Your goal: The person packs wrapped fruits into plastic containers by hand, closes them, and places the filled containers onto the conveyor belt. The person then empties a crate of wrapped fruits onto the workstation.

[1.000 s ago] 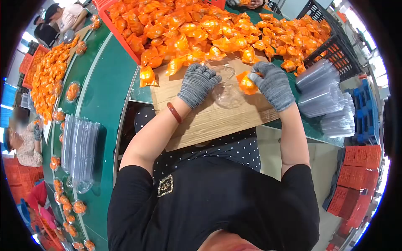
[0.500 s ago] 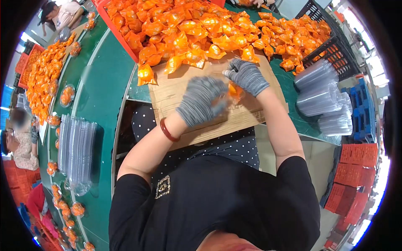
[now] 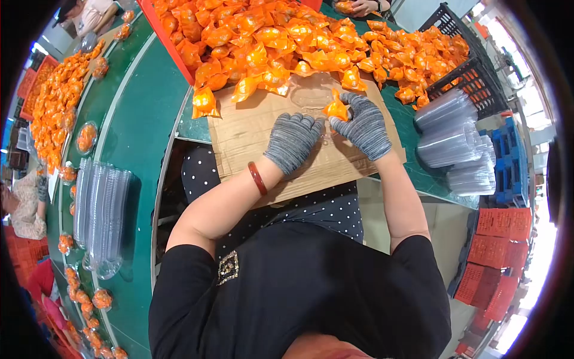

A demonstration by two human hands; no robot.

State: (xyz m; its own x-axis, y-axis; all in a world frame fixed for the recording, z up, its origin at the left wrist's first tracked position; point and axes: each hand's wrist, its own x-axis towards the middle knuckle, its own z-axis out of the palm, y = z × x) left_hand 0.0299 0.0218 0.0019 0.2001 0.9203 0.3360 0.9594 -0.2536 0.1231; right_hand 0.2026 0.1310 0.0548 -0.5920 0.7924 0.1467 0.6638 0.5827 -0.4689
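Note:
Both of my hands wear grey knit gloves over a brown cardboard sheet [image 3: 239, 140]. My right hand [image 3: 363, 124] pinches an orange-wrapped fruit [image 3: 336, 109] between thumb and fingers. Just left of it, my left hand [image 3: 294, 142] is over the cardboard with its fingers curled; what it holds, if anything, is hidden. Between the hands lies a clear plastic tray [image 3: 326, 133], partly covered by my left hand. Beyond the cardboard rises a large pile of orange-wrapped fruit [image 3: 257, 54], its nearest pieces resting on the cardboard's far edge.
Stacked clear plastic containers [image 3: 451, 140] stand at the right, by a black crate [image 3: 472, 84]. More clear containers [image 3: 101, 209] lie on the green table [image 3: 140, 149] at the left. Packed fruit [image 3: 86, 137] lines the left side. A co-worker's hand [image 3: 362, 7] shows at the top.
My right hand has turned and now pinches the orange-wrapped fruit farther up. My left hand has come closer beside it, no longer blurred. The view has shifted slightly.

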